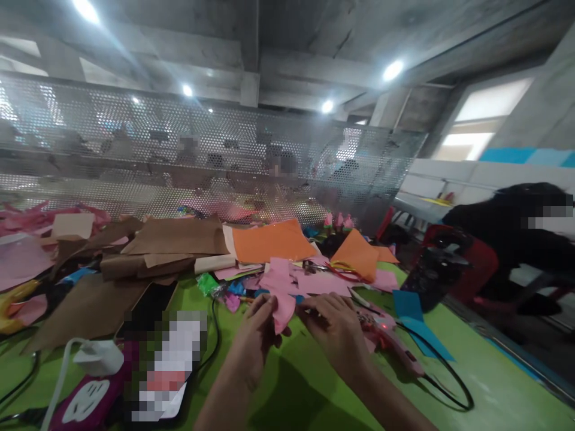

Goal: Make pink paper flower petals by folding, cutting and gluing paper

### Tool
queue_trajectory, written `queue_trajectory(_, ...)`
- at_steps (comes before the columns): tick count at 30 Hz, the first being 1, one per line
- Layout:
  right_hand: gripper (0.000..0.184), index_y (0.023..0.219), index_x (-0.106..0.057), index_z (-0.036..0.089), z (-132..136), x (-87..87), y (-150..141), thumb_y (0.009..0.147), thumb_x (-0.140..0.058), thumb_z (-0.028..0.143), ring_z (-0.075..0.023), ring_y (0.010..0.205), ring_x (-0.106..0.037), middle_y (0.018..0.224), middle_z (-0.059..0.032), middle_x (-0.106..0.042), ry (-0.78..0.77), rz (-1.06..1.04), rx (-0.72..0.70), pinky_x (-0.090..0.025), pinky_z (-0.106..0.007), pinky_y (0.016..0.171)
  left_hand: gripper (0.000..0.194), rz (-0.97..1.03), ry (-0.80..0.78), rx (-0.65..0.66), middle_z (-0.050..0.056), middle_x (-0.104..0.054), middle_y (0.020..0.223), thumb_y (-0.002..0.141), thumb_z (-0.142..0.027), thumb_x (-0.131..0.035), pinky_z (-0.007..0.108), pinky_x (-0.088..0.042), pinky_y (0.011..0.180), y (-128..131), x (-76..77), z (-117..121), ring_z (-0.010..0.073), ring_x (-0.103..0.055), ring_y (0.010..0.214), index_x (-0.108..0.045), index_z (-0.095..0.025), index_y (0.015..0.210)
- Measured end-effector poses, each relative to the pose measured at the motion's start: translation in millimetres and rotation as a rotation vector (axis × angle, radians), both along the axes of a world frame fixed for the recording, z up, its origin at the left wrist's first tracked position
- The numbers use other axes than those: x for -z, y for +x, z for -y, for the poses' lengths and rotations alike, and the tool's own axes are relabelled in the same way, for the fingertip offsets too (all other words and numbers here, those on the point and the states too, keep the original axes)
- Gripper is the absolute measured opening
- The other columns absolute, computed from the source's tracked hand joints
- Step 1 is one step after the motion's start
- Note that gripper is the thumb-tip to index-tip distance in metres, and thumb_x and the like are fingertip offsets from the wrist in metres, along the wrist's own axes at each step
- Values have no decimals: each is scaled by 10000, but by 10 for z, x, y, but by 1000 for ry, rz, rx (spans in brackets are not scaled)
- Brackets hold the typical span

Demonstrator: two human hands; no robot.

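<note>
My left hand (258,335) is closed on a pink felt piece (278,293), pinching its lower part between thumb and fingers. The piece stands up from the hand, with a broad upper end and a curved, pointed lower end. Just right of it is my right hand (335,332), fingertips drawn together by the felt's edge; whatever they may hold is too small to make out. A pink glue gun (395,344) with a small red light and a black cord lies beside my right wrist. Pink felt scraps (323,284) are spread behind both hands.
Brown sheets (179,235), an orange sheet (274,240) and a blue piece (420,323) lie on the green table (489,383). At left are a phone (173,359) and a purple power strip (92,398). A perforated metal screen (202,161) stands behind; a person (512,239) sits at right.
</note>
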State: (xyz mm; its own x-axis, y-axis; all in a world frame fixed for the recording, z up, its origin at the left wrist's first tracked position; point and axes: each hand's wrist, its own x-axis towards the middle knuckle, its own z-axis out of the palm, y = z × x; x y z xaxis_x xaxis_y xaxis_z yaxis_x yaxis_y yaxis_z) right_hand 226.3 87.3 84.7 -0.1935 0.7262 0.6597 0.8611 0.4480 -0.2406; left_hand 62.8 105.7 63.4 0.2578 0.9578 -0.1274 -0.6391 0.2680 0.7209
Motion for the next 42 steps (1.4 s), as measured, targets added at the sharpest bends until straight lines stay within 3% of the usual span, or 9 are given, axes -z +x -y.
queue_trajectory(3, 69, 799, -684, 224, 35, 16, -92, 835, -666, 168, -201, 724, -574, 742, -17, -688, 13, -18, -31, -342, -330, 714, 244, 129, 9, 74, 3, -660, 788, 744, -351, -736, 180, -372, 452, 18, 5, 4, 101, -598, 558, -571, -201, 844)
queue_trajectory(7, 99, 828, -714, 228, 105, 23, -171, 808, -662, 146, -218, 760, -562, 778, -36, -697, -31, -113, -96, -347, -345, 731, 232, 260, -42, 19, 22, -669, 831, 712, -267, -764, 208, -483, 595, 22, 53, -43, 116, -623, 675, -599, -175, 848)
queue_trajectory(9, 97, 860, -724, 226, 118, 25, -170, 840, -631, 211, -224, 789, -563, 815, -51, -696, -167, -244, -171, -369, -342, 725, 236, 296, -65, 0, 16, -661, 792, 675, -227, -787, 210, -496, 621, 16, 69, -59, 111, -616, 670, -611, -162, 818)
queue_trajectory(14, 290, 882, -693, 192, 42, 40, -72, 866, -588, 462, -150, 584, -527, 654, -5, -611, -731, -935, -252, -355, -256, 528, 179, 294, -51, 3, -9, -628, 666, 662, -218, -783, 206, -486, 544, -33, 25, -34, 106, -584, 570, -630, -157, 730)
queue_trajectory(20, 311, 992, -727, 210, 12, 77, -15, 700, -778, 304, -156, 790, -594, 923, -26, -686, -999, -1148, -286, -410, -231, 649, 127, 276, -30, 33, 11, -649, 717, 701, -190, -764, 207, -489, 541, -55, -33, 3, 110, -586, 587, -651, -157, 747)
queue_trajectory(23, 282, 864, -732, 165, 18, 160, -9, 619, -827, 269, -114, 646, -552, 797, -24, -677, -1100, -1293, -341, -371, -209, 562, 132, 267, -27, 36, 13, -637, 715, 709, -198, -764, 209, -496, 560, -41, 4, -1, 122, -600, 621, -660, -157, 777)
queue_trajectory(29, 314, 758, -660, 171, -13, 267, 26, 537, -874, 231, -94, 589, -527, 691, 30, -610, -1066, -1374, -310, -379, -203, 549, 155, 217, -89, -11, -11, -614, 692, 700, -214, -770, 196, -484, 560, -25, 39, 8, 104, -575, 595, -672, -174, 814)
queue_trajectory(35, 296, 688, -640, 149, -37, 164, 127, 577, -869, 301, -78, 504, -454, 591, 33, -574, -933, -1346, -307, -318, -198, 470, 267, 56, -10, -146, -2, -637, 778, 625, -304, -826, 181, -459, 557, -14, 23, -16, 104, -581, 643, -678, -186, 814)
queue_trajectory(42, 272, 756, -710, 173, -13, 8, 188, 609, -857, 348, -82, 514, -419, 638, 25, -583, -690, -1362, -244, -295, -213, 454, 272, -238, 122, -297, -57, -524, 490, 641, -388, -800, 164, -358, 457, -9, 52, -83, 70, -455, 457, -663, -156, 681)
